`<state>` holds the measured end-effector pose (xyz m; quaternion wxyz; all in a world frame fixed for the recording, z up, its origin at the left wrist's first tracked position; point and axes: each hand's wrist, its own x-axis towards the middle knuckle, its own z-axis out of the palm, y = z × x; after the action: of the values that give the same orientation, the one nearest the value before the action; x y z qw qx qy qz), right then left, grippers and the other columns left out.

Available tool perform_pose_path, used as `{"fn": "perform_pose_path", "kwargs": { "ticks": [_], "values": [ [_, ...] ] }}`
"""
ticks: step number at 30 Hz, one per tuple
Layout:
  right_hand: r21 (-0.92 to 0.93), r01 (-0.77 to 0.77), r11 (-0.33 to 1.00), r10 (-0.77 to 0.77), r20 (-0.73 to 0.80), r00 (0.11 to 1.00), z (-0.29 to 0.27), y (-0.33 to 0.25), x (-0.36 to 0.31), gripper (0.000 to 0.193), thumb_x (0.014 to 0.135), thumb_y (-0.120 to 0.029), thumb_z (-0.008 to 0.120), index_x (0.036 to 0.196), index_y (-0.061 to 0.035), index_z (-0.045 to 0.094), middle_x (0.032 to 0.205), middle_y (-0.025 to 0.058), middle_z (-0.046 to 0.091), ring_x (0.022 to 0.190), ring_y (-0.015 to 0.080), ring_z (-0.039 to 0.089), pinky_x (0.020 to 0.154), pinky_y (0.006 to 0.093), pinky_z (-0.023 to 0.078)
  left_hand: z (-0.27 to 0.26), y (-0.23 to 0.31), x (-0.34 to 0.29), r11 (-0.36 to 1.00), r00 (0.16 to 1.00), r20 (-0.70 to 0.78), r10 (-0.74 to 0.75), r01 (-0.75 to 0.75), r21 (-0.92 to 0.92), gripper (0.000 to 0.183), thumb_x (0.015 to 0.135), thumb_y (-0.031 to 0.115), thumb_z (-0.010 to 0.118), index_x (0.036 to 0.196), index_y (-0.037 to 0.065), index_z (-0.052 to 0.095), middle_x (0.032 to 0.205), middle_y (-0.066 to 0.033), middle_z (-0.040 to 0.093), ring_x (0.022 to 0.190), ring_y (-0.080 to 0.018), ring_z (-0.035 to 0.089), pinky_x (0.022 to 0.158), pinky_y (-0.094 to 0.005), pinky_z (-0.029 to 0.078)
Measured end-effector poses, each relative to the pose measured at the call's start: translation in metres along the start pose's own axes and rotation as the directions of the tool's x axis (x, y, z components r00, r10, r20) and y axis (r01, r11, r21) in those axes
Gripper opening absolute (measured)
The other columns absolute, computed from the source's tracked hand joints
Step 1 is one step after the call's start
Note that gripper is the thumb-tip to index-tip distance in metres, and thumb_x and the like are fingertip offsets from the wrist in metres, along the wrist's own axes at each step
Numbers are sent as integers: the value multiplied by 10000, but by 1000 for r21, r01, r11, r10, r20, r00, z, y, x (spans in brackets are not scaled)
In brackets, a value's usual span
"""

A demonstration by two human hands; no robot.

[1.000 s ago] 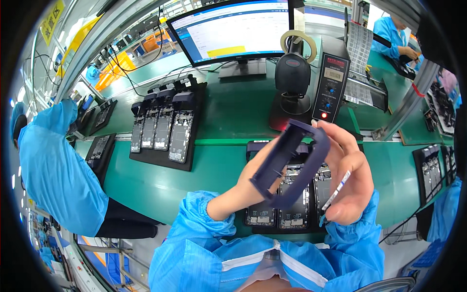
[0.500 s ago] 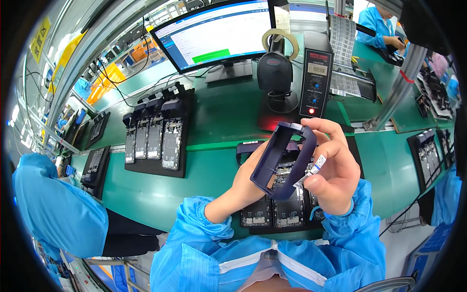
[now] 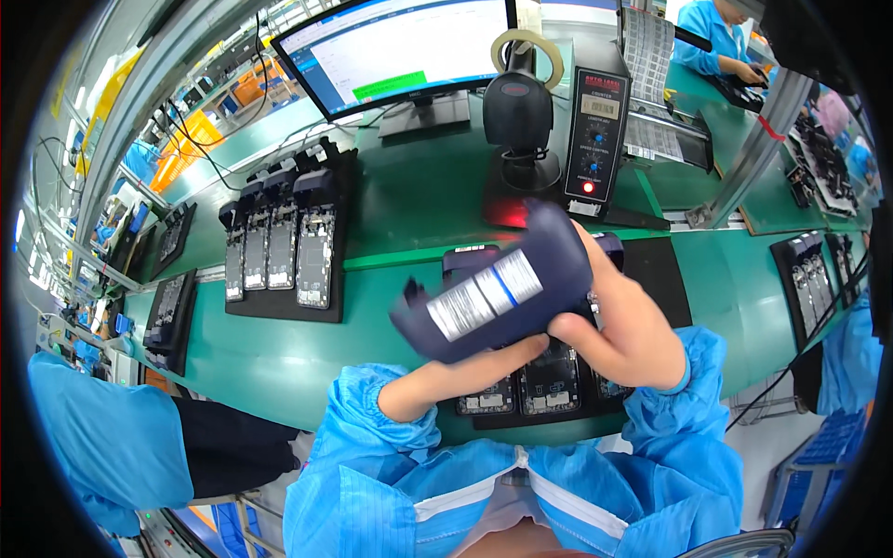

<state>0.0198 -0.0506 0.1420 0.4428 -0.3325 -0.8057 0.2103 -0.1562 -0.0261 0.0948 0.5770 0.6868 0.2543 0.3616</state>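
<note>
A dark purple plastic housing [image 3: 558, 270] is tilted in front of me, slightly blurred. On its face that shows is a white printed label [image 3: 486, 296] with a blue stripe. My right hand [image 3: 625, 321] grips the housing's right end, thumb at its lower edge and the other fingers mostly hidden behind it. My left hand [image 3: 488, 365] lies under the housing and holds it from below; most of its fingers are hidden. Beneath both hands, opened phone-like units with bare circuit boards [image 3: 549, 383] lie on a black mat [image 3: 656, 279], partly covered.
To the left, another black mat [image 3: 326, 279] carries several similar board units. Behind stand a monitor [image 3: 400, 56], a black scanner [image 3: 519, 121] on a stand with a tape roll [image 3: 549, 46], and a label machine [image 3: 598, 139]. Co-workers in blue sit at left [image 3: 102, 437] and far right [image 3: 712, 42].
The housing has been turned over: its hollow side showed before, and now its labelled outer face does. My left hand has slid lower beneath it. The view has shifted slightly.
</note>
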Motion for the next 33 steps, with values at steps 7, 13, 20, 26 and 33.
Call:
{"fn": "perform_pose_path", "kwargs": {
  "ticks": [7,13,20,26,33],
  "values": [
    [82,-366,927,373,-317,872,4,48,-63,513,772,24,469,1260,51,313,1205,175,446,1075,201,458,898,285,353,-17,-54,-47,978,952,-279,-123,164,129,633,693,36,638,1212,14,277,1182,-125,348,1095,-210,388,926,-335,330],
    [308,-638,705,691,-498,524,-42,117,-156,477,844,-35,449,1296,-8,299,947,81,559,737,72,489,631,190,400,-24,-98,-80,928,940,-319,-118,219,302,726,715,38,561,1308,-11,143,1348,-190,165,1267,-283,173,1022,-391,150],
    [338,-735,588,787,-449,424,-41,150,-165,439,842,-52,456,1263,13,352,930,75,568,754,73,494,668,186,392,-26,-107,-86,975,931,-318,-181,213,68,552,713,66,593,1208,34,351,1359,-225,70,1267,-352,113,1004,-441,165],
    [403,-674,619,773,-462,435,-49,150,-167,462,838,-28,439,1279,25,311,876,58,579,706,53,490,623,159,379,-29,-102,-80,973,932,-285,-224,231,-9,494,702,10,579,1159,52,397,1362,-196,51,1271,-346,106,1001,-446,177],
    [350,-698,625,753,-508,419,-64,152,-174,468,845,-36,439,1287,23,296,852,38,568,711,51,490,622,159,377,-31,-101,-76,975,945,-256,-205,220,30,480,692,-17,572,1141,35,409,1363,-184,29,1259,-340,154,995,-438,204]
  ]
}}
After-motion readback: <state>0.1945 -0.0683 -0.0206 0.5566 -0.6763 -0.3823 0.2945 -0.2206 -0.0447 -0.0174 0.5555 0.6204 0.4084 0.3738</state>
